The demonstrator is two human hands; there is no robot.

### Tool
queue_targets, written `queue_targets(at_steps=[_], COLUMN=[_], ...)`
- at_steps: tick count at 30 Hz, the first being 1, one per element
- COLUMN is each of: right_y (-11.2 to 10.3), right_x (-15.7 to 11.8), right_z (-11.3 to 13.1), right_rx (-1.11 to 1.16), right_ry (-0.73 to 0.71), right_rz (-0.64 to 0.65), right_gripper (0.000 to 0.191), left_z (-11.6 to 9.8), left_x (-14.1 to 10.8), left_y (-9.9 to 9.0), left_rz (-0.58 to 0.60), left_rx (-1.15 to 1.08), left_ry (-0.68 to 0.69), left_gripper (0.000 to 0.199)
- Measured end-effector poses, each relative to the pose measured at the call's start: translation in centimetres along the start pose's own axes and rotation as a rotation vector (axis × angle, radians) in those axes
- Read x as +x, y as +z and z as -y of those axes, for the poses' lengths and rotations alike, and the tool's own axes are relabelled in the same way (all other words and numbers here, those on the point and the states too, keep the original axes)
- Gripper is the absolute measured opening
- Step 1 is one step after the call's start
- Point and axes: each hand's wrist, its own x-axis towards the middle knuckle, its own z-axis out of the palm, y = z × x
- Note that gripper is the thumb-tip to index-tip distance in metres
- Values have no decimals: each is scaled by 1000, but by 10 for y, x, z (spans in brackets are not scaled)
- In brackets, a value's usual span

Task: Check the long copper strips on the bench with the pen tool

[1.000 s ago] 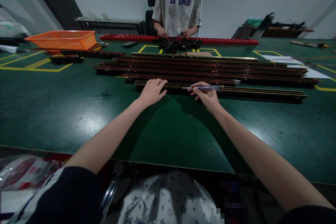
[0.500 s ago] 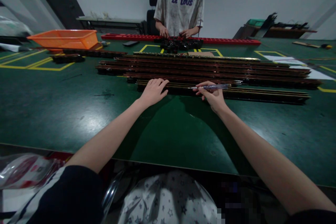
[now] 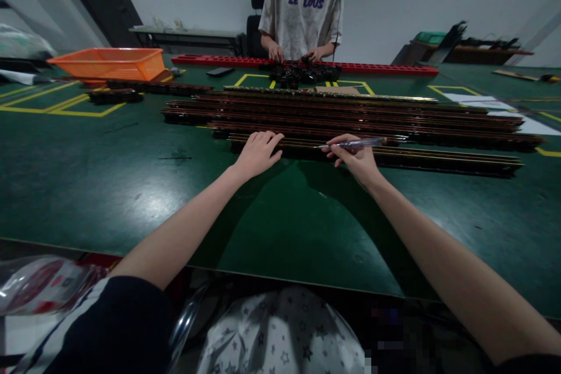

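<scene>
My left hand (image 3: 259,155) lies on the nearest of several long dark strips, its fingers stretched over the top edge and its thumb apart. That front strip (image 3: 447,160) has gold-coloured lengthwise edges and runs along the table. My right hand (image 3: 356,158) is closed around a screwdriver (image 3: 366,143) with a clear handle, held almost level. Its thin shaft points left, with the tip at the front strip, a short way right of my left hand. Whether the tip touches the strip is too small to tell. Behind lies a bundle of similar dark strips (image 3: 307,114).
The green table (image 3: 289,216) has yellow tape markings. An orange basket (image 3: 109,64) stands at the back left. Across from me a person (image 3: 302,17) handles dark parts (image 3: 302,73) by a long red rack (image 3: 390,69). White papers (image 3: 482,101) lie on the right.
The whole view has shifted very slightly. Both hands and the screwdriver stay in nearly the same place on the front strip.
</scene>
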Motion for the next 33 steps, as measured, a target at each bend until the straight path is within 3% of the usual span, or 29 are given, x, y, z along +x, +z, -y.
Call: queue_targets(at_steps=[9, 15, 22, 33], right_y=[-9, -14, -18, -27], right_x=[19, 26, 23, 18], right_z=[17, 17, 11, 9], right_rx=[-223, -242, -207, -163], right_ry=[-18, -56, -47, -57], right_rz=[147, 230, 218, 171], right_gripper=[15, 16, 17, 15], left_z=[-3, -17, -37, -37], left_x=[1, 7, 21, 22], left_y=[0, -1, 5, 7], left_rz=[-40, -90, -65, -66], left_rx=[25, 11, -43, -44], left_ry=[15, 96, 50, 29], left_gripper=[43, 43, 42, 40])
